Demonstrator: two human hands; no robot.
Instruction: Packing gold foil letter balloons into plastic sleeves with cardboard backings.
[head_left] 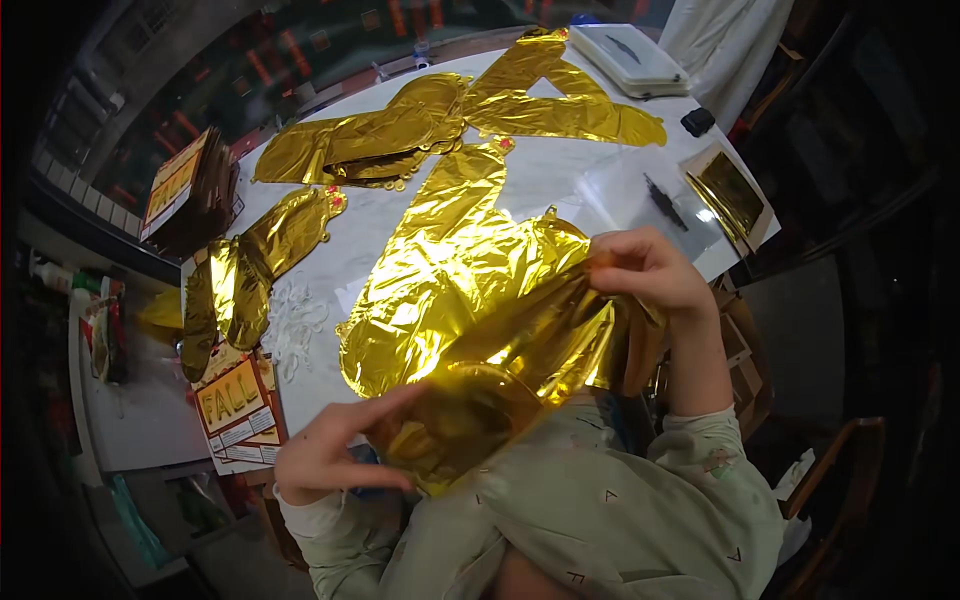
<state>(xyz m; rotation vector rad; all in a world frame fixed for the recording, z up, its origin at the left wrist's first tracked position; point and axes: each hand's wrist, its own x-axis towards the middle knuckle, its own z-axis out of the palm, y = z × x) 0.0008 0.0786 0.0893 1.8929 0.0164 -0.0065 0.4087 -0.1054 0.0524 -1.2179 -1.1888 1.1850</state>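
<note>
A crumpled gold foil balloon (500, 350) is held up over the near edge of the white table (560, 170), close to the person's chest, and is gripped at both ends. Its lower left end is pinched by the left hand (335, 450), thumb and fingers closed on the foil, while its upper right corner is grasped by the right hand (645, 270), whose fingers are curled around a gathered fold. Behind the held balloon, a larger flat gold balloon (450, 250) is spread on the table, and the two appear to overlap. Farther back on the table, two more flattened gold balloons (370, 135) and (560, 100) are laid touching each other. To the left of the held balloon, another gold balloon (250, 270) is draped along the table's left edge, with a heap of white plastic pieces (295, 325) just beside it. A printed orange card (235, 405) is seen at the table's near left corner. At the far right corner of the table a white lidded box (630, 60) is set; its lid is shut, so its contents cannot be told. Right of the held balloon, a clear plastic bag (640, 205) lies flat with a dark slim item inside, and beside it a cardboard packet (730, 195) showing gold foil is placed.
</note>
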